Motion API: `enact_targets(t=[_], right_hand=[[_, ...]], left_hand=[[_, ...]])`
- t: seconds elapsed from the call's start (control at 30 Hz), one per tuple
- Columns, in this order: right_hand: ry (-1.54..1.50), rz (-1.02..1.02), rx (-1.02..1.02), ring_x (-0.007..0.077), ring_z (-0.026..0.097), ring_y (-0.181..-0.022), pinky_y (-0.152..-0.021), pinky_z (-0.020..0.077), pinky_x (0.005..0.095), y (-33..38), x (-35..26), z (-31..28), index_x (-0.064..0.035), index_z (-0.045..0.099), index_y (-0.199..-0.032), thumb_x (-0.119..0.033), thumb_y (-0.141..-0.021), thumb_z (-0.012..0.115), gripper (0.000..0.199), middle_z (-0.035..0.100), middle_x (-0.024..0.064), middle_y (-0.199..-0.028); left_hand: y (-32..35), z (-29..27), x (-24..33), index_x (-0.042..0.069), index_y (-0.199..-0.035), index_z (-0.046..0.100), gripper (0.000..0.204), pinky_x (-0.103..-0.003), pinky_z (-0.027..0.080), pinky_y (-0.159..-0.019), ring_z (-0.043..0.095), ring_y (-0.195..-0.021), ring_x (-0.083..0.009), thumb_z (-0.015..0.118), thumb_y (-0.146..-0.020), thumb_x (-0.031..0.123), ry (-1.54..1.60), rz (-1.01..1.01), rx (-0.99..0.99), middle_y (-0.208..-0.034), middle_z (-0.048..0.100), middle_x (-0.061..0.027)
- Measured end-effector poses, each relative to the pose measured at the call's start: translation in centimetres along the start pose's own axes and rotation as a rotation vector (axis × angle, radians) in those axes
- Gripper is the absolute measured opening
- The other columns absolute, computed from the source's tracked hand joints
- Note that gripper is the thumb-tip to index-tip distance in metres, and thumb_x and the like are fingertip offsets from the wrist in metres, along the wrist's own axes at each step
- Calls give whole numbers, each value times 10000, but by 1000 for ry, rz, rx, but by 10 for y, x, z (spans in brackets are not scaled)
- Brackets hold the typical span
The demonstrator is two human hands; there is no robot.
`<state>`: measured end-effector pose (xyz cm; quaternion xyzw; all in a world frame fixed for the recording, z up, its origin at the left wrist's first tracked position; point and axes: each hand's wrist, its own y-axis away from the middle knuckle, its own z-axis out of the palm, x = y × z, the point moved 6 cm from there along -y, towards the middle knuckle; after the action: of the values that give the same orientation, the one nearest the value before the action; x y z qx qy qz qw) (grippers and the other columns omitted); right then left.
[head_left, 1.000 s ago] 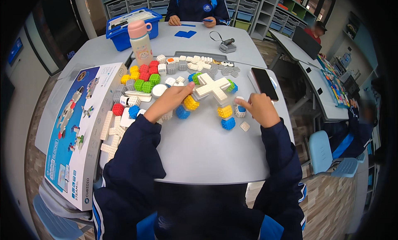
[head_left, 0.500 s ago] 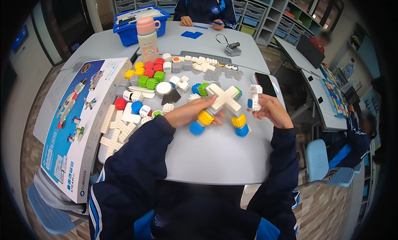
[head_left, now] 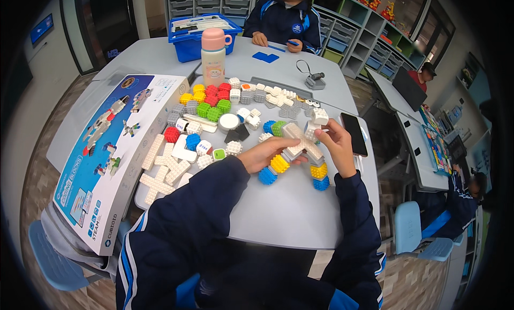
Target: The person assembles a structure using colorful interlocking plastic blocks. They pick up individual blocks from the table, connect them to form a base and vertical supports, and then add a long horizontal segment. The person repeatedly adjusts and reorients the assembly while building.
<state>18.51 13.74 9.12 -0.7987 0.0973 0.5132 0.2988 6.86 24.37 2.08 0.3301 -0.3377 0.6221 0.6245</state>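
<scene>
My left hand (head_left: 266, 153) grips the left side of a four-legged block model with a white studded X-shaped plate (head_left: 301, 142) on top. Its near legs are yellow blocks (head_left: 279, 163) ending in blue blocks (head_left: 267, 175); green and blue blocks show at its far left. In the fingers of my right hand (head_left: 339, 148) is a white block piece (head_left: 319, 116), held upright at the plate's far right arm. Whether the piece is joined to the plate is hidden by my fingers. The model is tilted just above or on the table; contact cannot be made out.
Sorted blocks, among them red (head_left: 211, 96) and green (head_left: 213, 114) ones, lie left of the model, with white plates (head_left: 156, 184) on a tray. A bottle (head_left: 213, 63), blue bin (head_left: 187, 50), large box (head_left: 107, 149) and phone (head_left: 353, 134) surround them. Another person (head_left: 286, 23) sits opposite.
My right hand has brought the white block piece leftward from beside the model to the plate's far right arm. My left hand still holds the model. The whole view has shifted slightly.
</scene>
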Motion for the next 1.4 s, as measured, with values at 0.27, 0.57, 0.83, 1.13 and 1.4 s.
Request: enact_targets(t=[0.27,0.57,0.83,1.13,1.4], right_hand=[[174,-89,59,97,463,-753,-668,384,238,11,2,0,-12,670,-1003,-167,-832,738,240,577,-3,-889],[283,-190,9,114,461,-740,-658,380,254,11,-4,3,-6,670,-1009,-178,-845,723,244,581,17,-879],[351,-157,-85,124,457,-805,-681,358,248,10,-9,5,6,671,-1043,-201,-873,694,269,555,27,-965],[379,-209,-79,128,489,-840,-693,372,253,12,-11,0,8,687,-1042,-174,-870,687,250,557,43,-1002],[412,-292,62,124,493,-700,-626,399,255,14,-10,-5,15,700,-978,-136,-807,745,233,608,44,-913]], left_hand=[[6,2,2,-10,-1320,541,448,-283,516,-934,657,-1086,-187,503,-1033,331,-55,51,-37,-1234,627,-108],[7,2,3,-29,-1279,592,441,-308,409,-1056,613,-1132,-170,487,-1038,324,-67,77,-14,-1203,659,-120],[5,-3,-2,-21,-1299,579,428,-305,420,-1046,604,-1136,-161,511,-1028,304,-13,42,11,-1210,653,-129],[4,-3,-4,-18,-1272,607,439,-309,349,-1092,549,-1194,-159,517,-1022,332,-44,49,14,-1192,658,-101],[5,-1,-3,-36,-1258,609,444,-307,387,-1069,584,-1163,-172,527,-1019,329,-43,76,10,-1168,670,-127]])
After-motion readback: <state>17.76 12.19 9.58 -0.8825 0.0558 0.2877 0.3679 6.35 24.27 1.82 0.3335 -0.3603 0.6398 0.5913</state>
